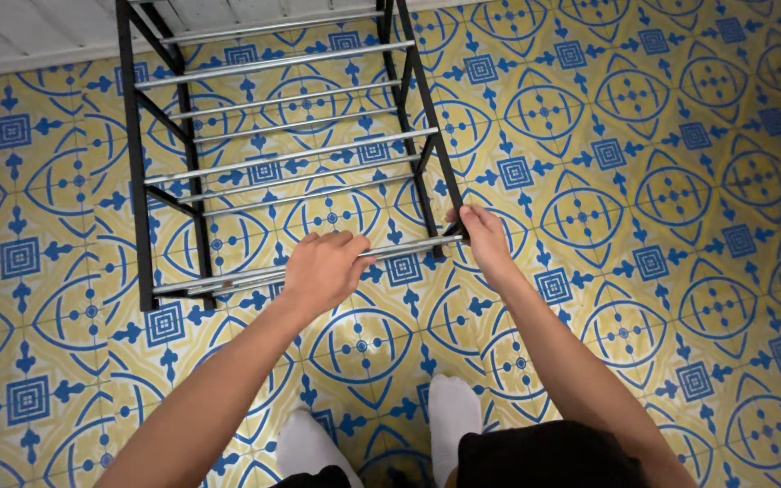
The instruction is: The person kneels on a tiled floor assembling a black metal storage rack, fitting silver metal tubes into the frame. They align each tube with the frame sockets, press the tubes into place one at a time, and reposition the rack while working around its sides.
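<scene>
White-socked feet (381, 429) on blue-yellow tiled floor (680, 226). Left hand (323, 271) curled over near-edge metal rod (228, 278) of black rack (273, 154); right hand (483, 237) pinching the rod's end at near right corner post, likely seating it.

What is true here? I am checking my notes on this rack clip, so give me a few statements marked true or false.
1. The left hand grips a silver bar at the near edge of the rack. True.
2. The right hand rests flat on the floor. False: it holds the rack's near right corner.
3. The rack frame is black. True.
4. Shoes sit on the rack. False: its bars are bare.
5. The person wears white socks. True.
</scene>
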